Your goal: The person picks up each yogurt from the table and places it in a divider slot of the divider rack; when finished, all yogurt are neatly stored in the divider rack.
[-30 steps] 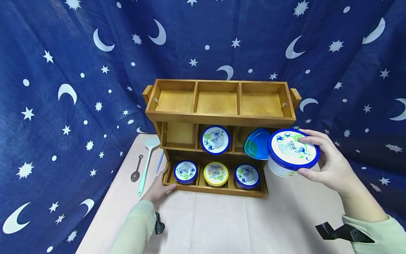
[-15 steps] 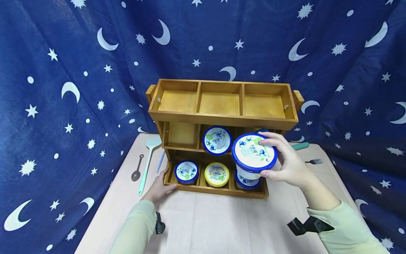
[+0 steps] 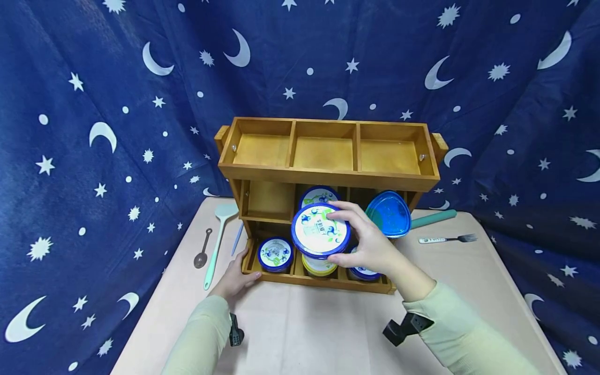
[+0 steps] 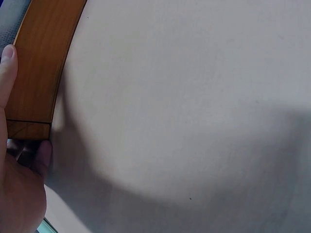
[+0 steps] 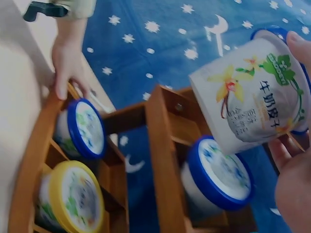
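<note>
My right hand (image 3: 375, 250) grips a white yogurt tub (image 3: 320, 230) with a blue lid by its rim, thumb in front and fingers behind. In the head view it covers part of the yellow-lidded tub (image 3: 320, 267) and of another blue-lidded tub (image 3: 319, 195) in the middle tier. The right wrist view shows the held tub's printed side (image 5: 252, 92) tilted, above the shelf. At the lower left corner of the wooden three-tier shelf (image 3: 328, 176), my left hand (image 3: 233, 277) holds the end, thumb over the front board. Beside it sits a blue-lidded tub (image 3: 275, 253).
A blue rounded-triangular container (image 3: 389, 213) occupies the middle tier's right compartment. Left of the shelf lie a brown spoon (image 3: 201, 255), a mint spatula (image 3: 217, 245) and a blue stick (image 3: 237, 238). A green handle (image 3: 433, 218) and a fork (image 3: 447, 239) lie right.
My right hand has carried the blue-lidded tub leftward from the shelf's right side to in front of its middle column. The left hand stays on the shelf corner.
</note>
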A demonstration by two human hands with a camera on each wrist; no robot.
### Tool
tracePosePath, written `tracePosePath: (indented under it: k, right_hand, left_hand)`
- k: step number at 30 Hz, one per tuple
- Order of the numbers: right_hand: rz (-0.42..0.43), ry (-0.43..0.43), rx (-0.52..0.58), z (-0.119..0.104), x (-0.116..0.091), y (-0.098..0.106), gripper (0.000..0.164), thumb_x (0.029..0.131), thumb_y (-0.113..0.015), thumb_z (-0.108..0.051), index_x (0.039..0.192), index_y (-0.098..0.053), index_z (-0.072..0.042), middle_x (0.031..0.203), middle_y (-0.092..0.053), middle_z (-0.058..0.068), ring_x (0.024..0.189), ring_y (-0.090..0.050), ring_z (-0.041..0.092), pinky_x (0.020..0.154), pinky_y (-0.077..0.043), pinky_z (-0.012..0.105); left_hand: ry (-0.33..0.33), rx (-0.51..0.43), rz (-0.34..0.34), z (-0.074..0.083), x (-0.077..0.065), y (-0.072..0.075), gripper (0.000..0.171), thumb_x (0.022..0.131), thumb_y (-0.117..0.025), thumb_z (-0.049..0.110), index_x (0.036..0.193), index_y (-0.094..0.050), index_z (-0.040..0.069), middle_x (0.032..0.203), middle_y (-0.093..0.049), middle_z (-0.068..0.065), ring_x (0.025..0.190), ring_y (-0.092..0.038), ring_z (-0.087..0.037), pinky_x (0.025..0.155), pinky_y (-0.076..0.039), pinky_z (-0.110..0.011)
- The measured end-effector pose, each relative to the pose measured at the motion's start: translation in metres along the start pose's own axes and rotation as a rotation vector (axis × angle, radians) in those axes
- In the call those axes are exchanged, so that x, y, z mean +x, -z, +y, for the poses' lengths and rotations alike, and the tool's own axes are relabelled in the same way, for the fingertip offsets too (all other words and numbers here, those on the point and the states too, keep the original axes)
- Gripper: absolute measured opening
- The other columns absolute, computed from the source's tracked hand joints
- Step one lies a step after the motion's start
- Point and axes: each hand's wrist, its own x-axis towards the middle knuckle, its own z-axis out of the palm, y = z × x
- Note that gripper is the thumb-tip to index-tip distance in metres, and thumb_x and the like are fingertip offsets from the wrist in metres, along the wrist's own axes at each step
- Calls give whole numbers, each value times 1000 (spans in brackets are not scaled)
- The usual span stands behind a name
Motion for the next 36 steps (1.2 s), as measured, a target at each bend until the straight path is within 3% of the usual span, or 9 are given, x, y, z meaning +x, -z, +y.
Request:
tracePosePath:
  k: [5, 17, 31, 36]
  right_hand:
    - [7, 22, 3, 1, 14, -23, 70, 68, -85, -21, 127, -48, -10, 146, -31, 8, 130, -33, 30, 99, -40, 50]
    - [-7, 52, -41, 0, 44, -67, 74, 68, -85, -25, 130, -47, -9, 147, -29, 6, 134, -30, 24, 104, -35, 47]
    - [119, 35, -51, 3, 65, -108, 75, 69, -85, -24, 131, -47, -4, 149, -24, 8, 135, -29, 24, 106, -34, 38]
    - [182, 28, -115, 7, 73, -118, 76, 69, -84, -25, 132, -47, -4, 149, -24, 9, 135, -29, 24, 106, -34, 36]
  left_hand:
    - [0, -6, -4, 2, -1, 2, 96, 80, -72, 42, 151, -14, 13, 145, -25, -29, 132, -25, -45, 106, -21, -59]
    - [64, -3, -6, 1, 0, 0, 99, 77, -73, 48, 151, -14, 19, 145, -27, -26, 131, -28, -44, 105, -23, -61]
    - [54, -6, 1, 0, 2, 0, 97, 78, -73, 42, 151, -15, 17, 135, -38, -23, 119, -44, -36, 101, -35, -53]
    - [39, -11, -5, 2, 0, 2, 96, 79, -73, 40, 151, -13, 17, 138, -34, -25, 123, -40, -39, 103, -30, -56]
